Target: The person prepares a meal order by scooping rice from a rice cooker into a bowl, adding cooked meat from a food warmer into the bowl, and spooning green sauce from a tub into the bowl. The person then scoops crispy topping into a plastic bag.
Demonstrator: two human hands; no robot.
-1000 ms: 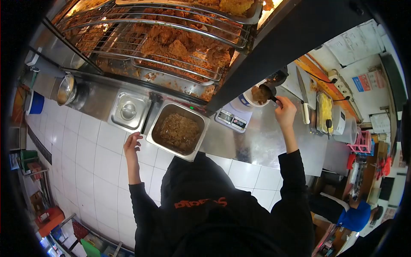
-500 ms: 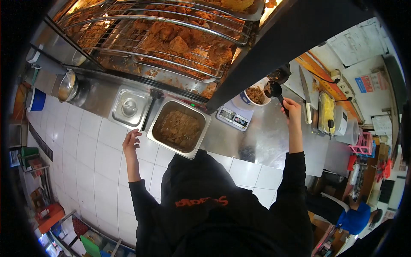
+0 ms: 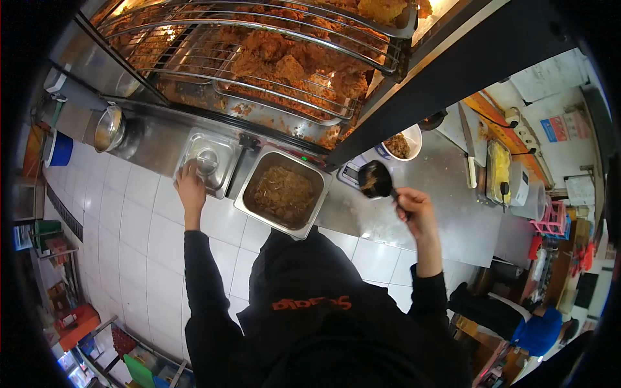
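Observation:
My right hand (image 3: 417,208) is closed round the handle of a black ladle (image 3: 375,180). Its dark round bowl hangs over the steel counter, in front of the digital scale (image 3: 351,173) and partly hiding it. Shredded brown food lies in a white tub (image 3: 414,138) behind the ladle. To the left, a deep steel pan (image 3: 240,197) holds brown food in liquid. My left hand (image 3: 190,185) has its fingers stretched over the left edge of a steel lid (image 3: 223,152) with a knob; whether they grip it I cannot make out.
Trays of fried chicken (image 3: 284,61) sit in a display cabinet with a dark post (image 3: 453,77). A knife (image 3: 470,161) lies on the right, beside a container of yellow food (image 3: 498,165). A steel bowl (image 3: 110,129) stands far left. A person in blue (image 3: 542,330) is at lower right.
My right hand has brought the ladle from the white tub leftward and nearer to me. My left hand has moved forward from beside the lid onto its left edge. The view has shifted slightly.

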